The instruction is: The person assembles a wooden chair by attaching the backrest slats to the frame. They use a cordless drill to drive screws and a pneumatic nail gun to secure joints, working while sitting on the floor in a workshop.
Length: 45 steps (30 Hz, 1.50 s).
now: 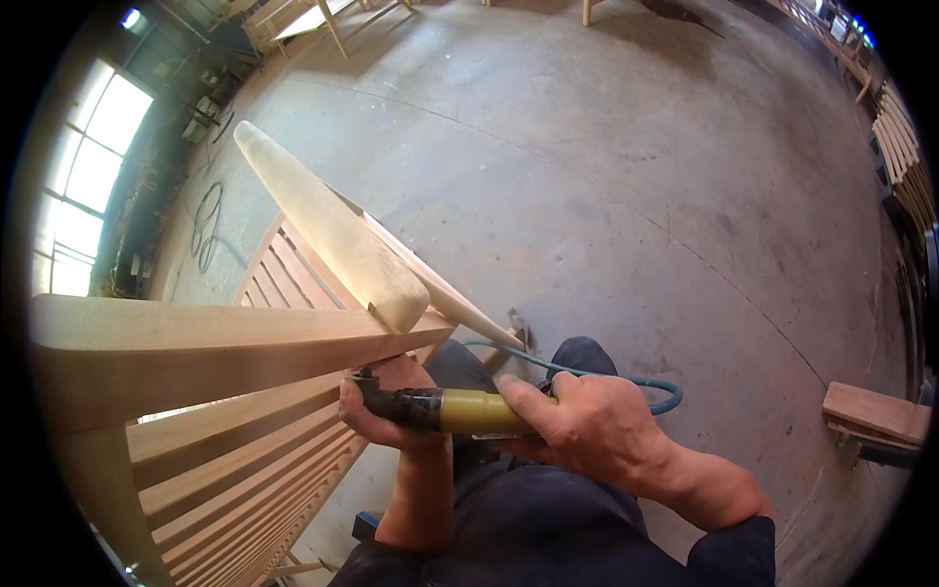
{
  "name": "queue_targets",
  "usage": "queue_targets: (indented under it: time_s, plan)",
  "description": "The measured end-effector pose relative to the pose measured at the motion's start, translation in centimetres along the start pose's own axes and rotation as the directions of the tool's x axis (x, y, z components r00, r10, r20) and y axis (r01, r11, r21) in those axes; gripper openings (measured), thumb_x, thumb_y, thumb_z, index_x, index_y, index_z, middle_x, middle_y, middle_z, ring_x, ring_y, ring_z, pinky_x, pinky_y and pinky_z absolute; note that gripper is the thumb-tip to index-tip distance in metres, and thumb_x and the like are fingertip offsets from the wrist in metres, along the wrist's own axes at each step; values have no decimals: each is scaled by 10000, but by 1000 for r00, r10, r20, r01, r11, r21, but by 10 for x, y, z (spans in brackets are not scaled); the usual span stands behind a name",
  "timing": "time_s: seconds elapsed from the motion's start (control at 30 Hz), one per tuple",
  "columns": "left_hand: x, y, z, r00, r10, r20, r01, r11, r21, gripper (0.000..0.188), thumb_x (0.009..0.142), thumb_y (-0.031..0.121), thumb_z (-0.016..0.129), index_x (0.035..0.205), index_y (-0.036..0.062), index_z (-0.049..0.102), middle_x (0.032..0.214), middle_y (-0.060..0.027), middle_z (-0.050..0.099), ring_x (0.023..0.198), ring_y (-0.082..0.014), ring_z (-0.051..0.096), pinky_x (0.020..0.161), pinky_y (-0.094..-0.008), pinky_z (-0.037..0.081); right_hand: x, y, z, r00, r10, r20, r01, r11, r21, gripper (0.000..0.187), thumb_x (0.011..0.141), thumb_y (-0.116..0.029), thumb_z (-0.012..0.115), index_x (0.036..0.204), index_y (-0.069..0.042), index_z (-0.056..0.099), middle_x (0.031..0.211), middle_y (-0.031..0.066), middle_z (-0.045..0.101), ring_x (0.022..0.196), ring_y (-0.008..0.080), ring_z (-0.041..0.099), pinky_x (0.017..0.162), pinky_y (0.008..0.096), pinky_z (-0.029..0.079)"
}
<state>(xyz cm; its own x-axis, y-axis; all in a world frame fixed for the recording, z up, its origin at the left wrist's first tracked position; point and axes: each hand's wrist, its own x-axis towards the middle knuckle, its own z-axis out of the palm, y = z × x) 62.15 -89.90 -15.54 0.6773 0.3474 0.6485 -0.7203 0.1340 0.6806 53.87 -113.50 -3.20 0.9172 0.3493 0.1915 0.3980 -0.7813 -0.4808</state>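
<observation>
Both hands hold a pneumatic angle sander with a yellow body [479, 411] and black head, lying roughly level before my torso. My left hand [381, 426] wraps its head end, close under the wooden rail. My right hand [606, 430] grips the rear of the body, from which a teal air hose [657, 383] loops out. Beside me on the left stands an unfinished slatted wooden bench [196, 342]. Its pale, rounded armrest [328, 220] points away from me. The working face of the sander is hidden, so I cannot tell whether it touches the wood.
Concrete floor [626, 176] spreads ahead. A coiled cable [205, 227] lies on it at far left, near bright windows [88, 176]. Wooden boards [877, 413] rest on a support at right, with a row of slatted pieces [895, 132] beyond. Wooden furniture [318, 22] stands at the back.
</observation>
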Motion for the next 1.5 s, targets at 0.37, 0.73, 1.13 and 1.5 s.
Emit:
queue_targets:
  time_s: [0.37, 0.73, 1.13, 1.5]
  plan:
    - [10, 8, 21, 942, 256, 216, -312, 906, 286, 426, 1008, 262, 522, 1376, 110, 371, 1327, -241, 383, 1114, -403, 505, 939, -579, 514, -1, 0, 3, 1000, 20, -17, -20, 999, 27, 484, 830, -445, 761, 1146, -114, 606, 682, 49, 546, 558, 206, 585, 487, 334, 464]
    - [8, 10, 22, 955, 223, 193, -269, 927, 262, 446, 1004, 264, 529, 1383, 91, 369, 1315, -241, 390, 1117, -401, 505, 932, -579, 517, 0, -2, 0, 999, 39, 15, -39, 999, 14, 408, 833, -423, 760, 1060, -127, 595, 692, 52, 558, 570, 218, 597, 489, 340, 467]
    - [8, 14, 24, 985, 114, 132, -144, 960, 239, 426, 1001, 249, 534, 1366, 97, 376, 1304, -250, 388, 1126, -408, 507, 947, -595, 508, 2, 2, -13, 965, 244, 91, -260, 909, 325, 443, 885, -386, 724, 1070, -28, 542, 747, 152, 652, 683, 347, 668, 602, 408, 520]
    - [9, 14, 21, 950, 204, 237, -276, 902, 332, 415, 996, 139, 560, 1351, 51, 363, 1277, -255, 395, 1086, -396, 528, 940, -559, 534, 9, 14, -3, 896, 427, 121, -419, 724, 547, 364, 951, -354, 626, 946, 8, 592, 702, 187, 662, 688, 401, 661, 658, 459, 515]
